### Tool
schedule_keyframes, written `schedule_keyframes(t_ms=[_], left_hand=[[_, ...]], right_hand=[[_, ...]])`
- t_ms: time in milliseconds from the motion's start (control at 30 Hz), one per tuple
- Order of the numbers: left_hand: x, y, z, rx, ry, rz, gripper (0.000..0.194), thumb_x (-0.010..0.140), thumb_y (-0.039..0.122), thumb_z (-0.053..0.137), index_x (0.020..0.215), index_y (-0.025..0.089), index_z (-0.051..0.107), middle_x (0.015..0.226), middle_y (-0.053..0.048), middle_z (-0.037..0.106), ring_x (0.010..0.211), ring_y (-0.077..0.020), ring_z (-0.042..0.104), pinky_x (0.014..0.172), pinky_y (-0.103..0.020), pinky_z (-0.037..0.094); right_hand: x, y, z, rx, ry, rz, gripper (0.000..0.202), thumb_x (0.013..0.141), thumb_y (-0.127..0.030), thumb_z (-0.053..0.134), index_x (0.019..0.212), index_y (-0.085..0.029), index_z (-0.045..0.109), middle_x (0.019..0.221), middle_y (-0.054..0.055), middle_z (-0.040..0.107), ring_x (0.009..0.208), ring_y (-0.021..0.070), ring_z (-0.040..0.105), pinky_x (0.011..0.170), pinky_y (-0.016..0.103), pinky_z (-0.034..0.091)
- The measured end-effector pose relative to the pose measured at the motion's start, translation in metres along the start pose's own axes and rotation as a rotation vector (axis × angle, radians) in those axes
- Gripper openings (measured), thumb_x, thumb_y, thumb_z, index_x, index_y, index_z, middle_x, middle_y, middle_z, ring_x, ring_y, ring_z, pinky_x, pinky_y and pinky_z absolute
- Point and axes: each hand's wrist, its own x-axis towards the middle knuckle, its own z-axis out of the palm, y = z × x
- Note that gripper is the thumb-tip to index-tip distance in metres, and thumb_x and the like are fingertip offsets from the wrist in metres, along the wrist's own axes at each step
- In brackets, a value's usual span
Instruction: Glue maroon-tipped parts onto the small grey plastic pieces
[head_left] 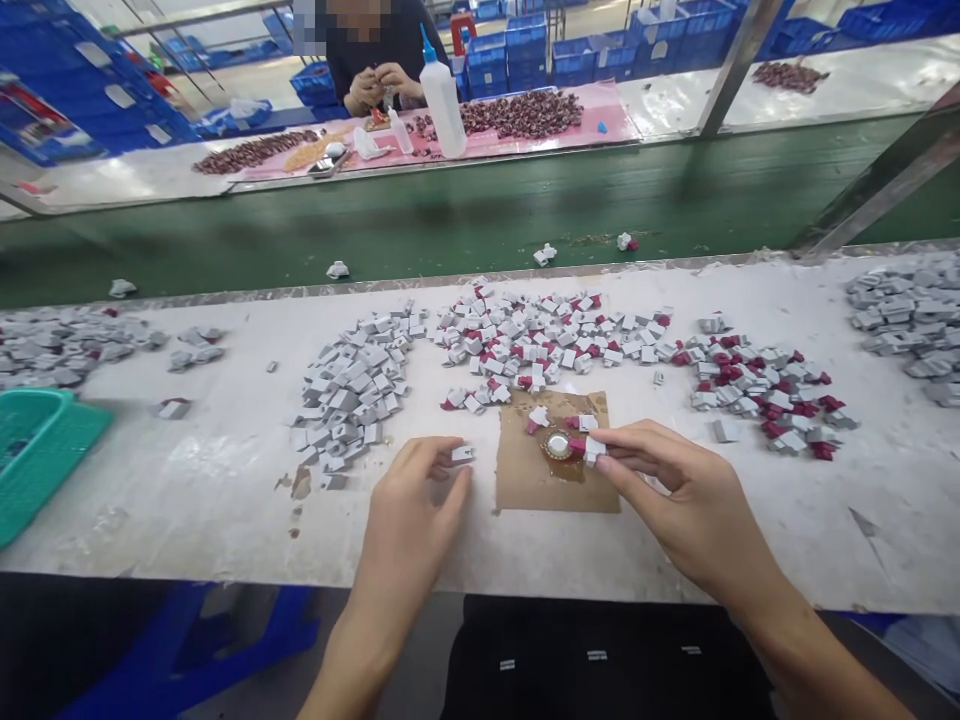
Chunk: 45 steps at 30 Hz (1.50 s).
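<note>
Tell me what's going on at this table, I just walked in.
Someone is handling small parts at a white table. Their right hand pinches a gray-and-maroon piece, its maroon end by a small round dish on a brown sheet. The left hand has a gray piece at its index fingertip; how firmly it's held is unclear. Heaps of similar pieces lie beyond. Across the green surface, another person's hands are working too.

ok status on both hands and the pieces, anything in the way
Right hand pinching grey-and-maroon piece, maroon end at small round dish. Left hand at plain grey piece, grip unclear. Two loose pieces beside dish on cardboard.
</note>
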Motion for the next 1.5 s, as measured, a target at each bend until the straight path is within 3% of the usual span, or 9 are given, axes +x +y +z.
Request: schedule_keyframes(t_ms=[133, 333, 467, 633, 900, 1000, 1133, 1300, 1500], left_hand=[[-0.010, 0.002, -0.004, -0.014, -0.055, -0.031, 0.026, 0.102, 0.041, 0.067, 0.117, 0.026, 0.082, 0.116, -0.010, 0.084, 0.089, -0.0270, 0.078, 0.060, -0.035, 0.057], [-0.013, -0.002, -0.001, -0.040, -0.057, 0.054, 0.018, 0.104, 0.035, 0.064, 0.100, 0.029, 0.081, 0.103, -0.005, 0.084, 0.083, -0.0252, 0.073, 0.078, -0.040, 0.063], [-0.013, -0.003, 0.000, -0.070, -0.112, 0.052, 0.012, 0.097, 0.032, 0.070, 0.099, 0.029, 0.081, 0.096, -0.004, 0.081, 0.083, -0.0243, 0.075, 0.077, -0.038, 0.063], [-0.013, -0.004, -0.001, -0.090, -0.169, 0.021, 0.024, 0.095, 0.034, 0.073, 0.116, 0.028, 0.083, 0.097, -0.004, 0.079, 0.088, -0.0251, 0.077, 0.079, -0.038, 0.064], [-0.006, -0.005, -0.004, -0.048, -0.238, 0.012, 0.018, 0.095, 0.035, 0.072, 0.103, 0.028, 0.087, 0.086, -0.004, 0.071, 0.075, -0.0226, 0.067, 0.072, -0.037, 0.060], [-0.004, 0.008, -0.003, -0.163, -0.197, 0.040, 0.016, 0.098, 0.036, 0.077, 0.105, 0.028, 0.088, 0.095, -0.004, 0.073, 0.078, -0.0205, 0.068, 0.071, -0.035, 0.061], [0.000, 0.037, 0.006, -0.516, -0.163, 0.003, 0.010, 0.100, 0.033, 0.084, 0.107, 0.026, 0.082, 0.098, -0.002, 0.079, 0.082, -0.0171, 0.075, 0.077, -0.030, 0.066], [0.009, 0.066, 0.027, -0.893, -0.297, -0.030, 0.012, 0.099, 0.025, 0.088, 0.107, 0.023, 0.079, 0.101, -0.002, 0.086, 0.093, -0.0175, 0.085, 0.086, -0.027, 0.072], [0.014, 0.070, 0.039, -1.024, -0.399, -0.013, 0.012, 0.102, 0.025, 0.090, 0.111, 0.021, 0.082, 0.106, -0.004, 0.090, 0.095, -0.0174, 0.087, 0.090, -0.027, 0.073]], right_hand=[[0.004, -0.003, 0.002, -0.034, -0.018, -0.010, 0.019, 0.106, -0.040, 0.082, 0.117, -0.029, 0.092, 0.109, 0.007, 0.088, 0.095, 0.0261, 0.089, 0.091, 0.044, 0.080], [0.007, -0.006, 0.003, -0.067, -0.034, -0.032, 0.016, 0.105, -0.035, 0.081, 0.115, -0.027, 0.091, 0.106, 0.007, 0.088, 0.092, 0.0255, 0.089, 0.090, 0.043, 0.080], [0.006, -0.006, 0.004, -0.070, -0.043, -0.041, 0.015, 0.105, -0.031, 0.081, 0.116, -0.027, 0.091, 0.106, 0.006, 0.088, 0.093, 0.0239, 0.089, 0.089, 0.039, 0.079], [0.004, 0.001, 0.007, -0.067, -0.032, -0.047, 0.016, 0.107, -0.034, 0.081, 0.118, -0.028, 0.090, 0.109, 0.005, 0.087, 0.094, 0.0231, 0.088, 0.089, 0.038, 0.078], [0.003, -0.008, 0.003, -0.019, 0.007, -0.024, 0.013, 0.103, -0.032, 0.085, 0.114, -0.032, 0.093, 0.108, 0.003, 0.088, 0.092, 0.0213, 0.088, 0.086, 0.034, 0.077], [0.004, -0.013, 0.000, 0.099, 0.032, 0.064, 0.012, 0.099, -0.035, 0.092, 0.110, -0.032, 0.095, 0.109, 0.004, 0.092, 0.098, 0.0248, 0.090, 0.089, 0.035, 0.078], [0.008, -0.011, 0.000, 0.364, 0.038, 0.192, 0.020, 0.094, -0.044, 0.099, 0.111, -0.033, 0.096, 0.112, 0.005, 0.094, 0.098, 0.0261, 0.092, 0.090, 0.036, 0.078], [0.010, -0.012, 0.001, 0.524, 0.020, 0.238, 0.023, 0.092, -0.044, 0.100, 0.111, -0.031, 0.095, 0.111, 0.007, 0.094, 0.103, 0.0264, 0.091, 0.100, 0.039, 0.076], [0.011, -0.015, 0.000, 0.523, 0.032, 0.215, 0.020, 0.093, -0.041, 0.101, 0.109, -0.032, 0.095, 0.113, 0.006, 0.094, 0.107, 0.0274, 0.091, 0.101, 0.040, 0.076]])
